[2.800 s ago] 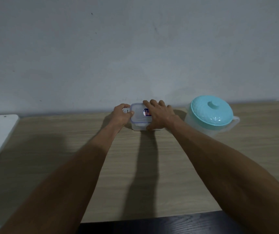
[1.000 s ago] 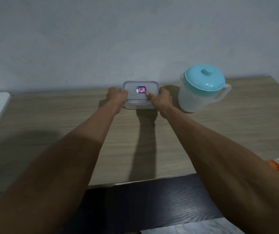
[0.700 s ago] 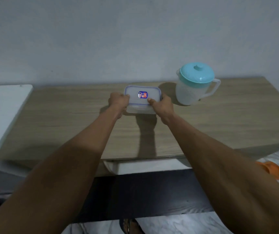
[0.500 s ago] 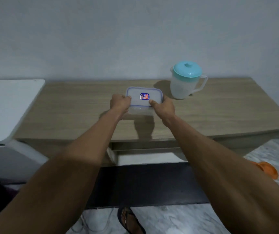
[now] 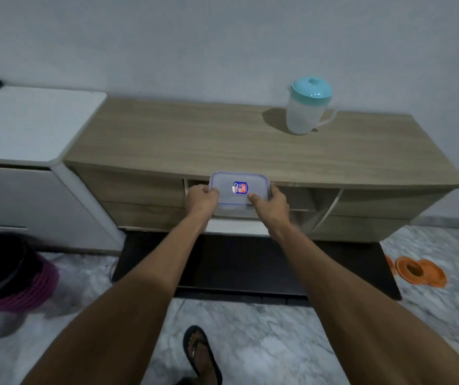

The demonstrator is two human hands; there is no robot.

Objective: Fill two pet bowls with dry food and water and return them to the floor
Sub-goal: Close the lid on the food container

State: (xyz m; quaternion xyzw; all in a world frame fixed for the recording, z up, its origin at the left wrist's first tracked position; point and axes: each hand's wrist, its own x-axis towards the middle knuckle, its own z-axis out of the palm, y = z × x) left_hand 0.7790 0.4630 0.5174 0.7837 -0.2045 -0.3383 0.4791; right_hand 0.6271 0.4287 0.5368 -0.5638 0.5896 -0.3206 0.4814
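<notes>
While both bare arms reach forward from the bottom of the frame, the left hand (image 5: pixel 202 200) and right hand (image 5: pixel 270 204) hold a box (image 5: pixel 238 190) between them at the centre. The box is clear plastic with its lid on. The lid has a thin blue line round its rim and a small sticker in the middle. What the box contains cannot be told. The left hand's fingers curl round the box's left end. The right hand grips the right end, with its thumb lying on the lid beside the sticker.

The box is held level in the air, just in front of the front edge of a low wooden cabinet (image 5: pixel 195 140) that spans the middle of the frame. Open shelves show in the cabinet's front behind the hands.

At the upper right, a pale jug (image 5: pixel 306 112) with a teal lid stands upright on the cabinet top near the wall, its handle pointing right, well apart from the box.

At the left, a white unit (image 5: pixel 28 120) stands touching the cabinet's side. Below it, at the lower left, sits a blurred pink basket (image 5: pixel 36 290) with something dark in it.

A dark mat (image 5: pixel 236 262) lies on the marble floor (image 5: pixel 278 343) beneath the arms. At the right, orange bowls (image 5: pixel 428 276) sit on the floor just beside the mat. A foot in a sandal (image 5: pixel 200 354) shows at bottom centre.
</notes>
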